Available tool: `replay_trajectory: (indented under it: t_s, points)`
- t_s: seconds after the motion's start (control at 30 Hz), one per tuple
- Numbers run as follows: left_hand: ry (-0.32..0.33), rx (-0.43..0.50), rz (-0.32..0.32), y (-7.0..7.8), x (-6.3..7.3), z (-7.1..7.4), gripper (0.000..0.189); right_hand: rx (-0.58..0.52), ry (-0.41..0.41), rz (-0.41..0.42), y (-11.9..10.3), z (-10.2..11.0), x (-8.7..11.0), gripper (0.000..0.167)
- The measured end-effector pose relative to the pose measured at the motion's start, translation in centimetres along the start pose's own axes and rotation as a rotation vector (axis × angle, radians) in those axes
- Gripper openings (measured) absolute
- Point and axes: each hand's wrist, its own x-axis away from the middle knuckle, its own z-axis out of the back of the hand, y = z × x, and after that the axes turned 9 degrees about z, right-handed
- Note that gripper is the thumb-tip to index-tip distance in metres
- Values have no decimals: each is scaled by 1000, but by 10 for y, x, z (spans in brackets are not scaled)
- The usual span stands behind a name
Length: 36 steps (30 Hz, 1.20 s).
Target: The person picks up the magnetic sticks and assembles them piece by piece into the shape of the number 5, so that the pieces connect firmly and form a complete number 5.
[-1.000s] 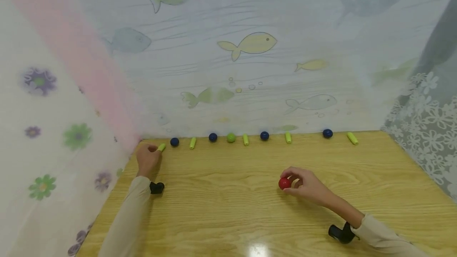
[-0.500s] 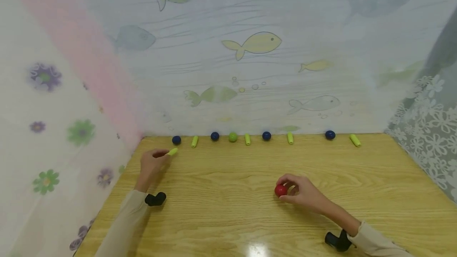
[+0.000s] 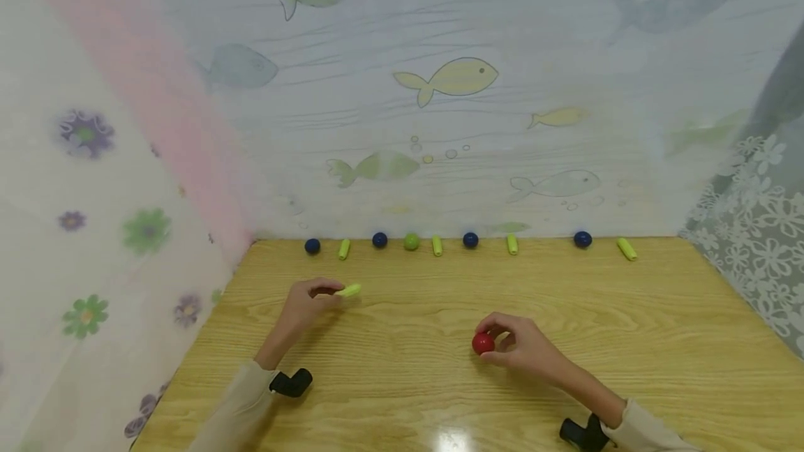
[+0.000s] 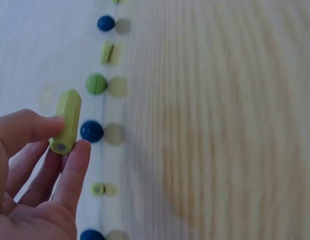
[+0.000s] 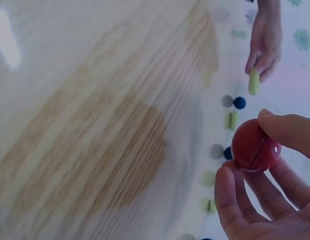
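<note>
Wood-grain tabletop (image 3: 389, 396), fish-printed wall (image 3: 452, 117) behind.
Your left fingers (image 4: 75, 172) pinch a yellow-green stick (image 4: 70, 112), your right fingers (image 5: 230, 195) a red ball (image 5: 250, 145), both nearer you than the row of balls and sticks (image 3: 470, 240); best grip steadily, pieces apart.

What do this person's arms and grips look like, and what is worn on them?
Light beige sleeves end near the wrists. A small black device with a rounded, angled shape sits by each wrist. The left grip and right grip are bare human hands, without gloves.
</note>
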Motion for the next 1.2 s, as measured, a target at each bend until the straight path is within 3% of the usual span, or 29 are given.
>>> replay_trajectory:
  t_s: [0.17,0.37,0.67,0.77,1.0,1.2]
  points:
    - [-92,13,-56,6,9,-20,24,3,-32,36,-4,-10,-1,30]
    - [-207,16,-105,13,23,-45,20,8,-79,9,-3,-18,1,29]
    - [-320,69,-93,19,37,-75,17,0,-87,-2,-1,-25,0,29]
    - [-348,79,-99,24,43,-84,17,7,-81,5,-2,-25,0,29]
    - [-380,70,-98,51,65,-96,14,0,-74,7,-4,-26,-1,31]
    - [-372,63,-120,40,64,-112,14,-4,-78,19,-4,-27,-2,33]
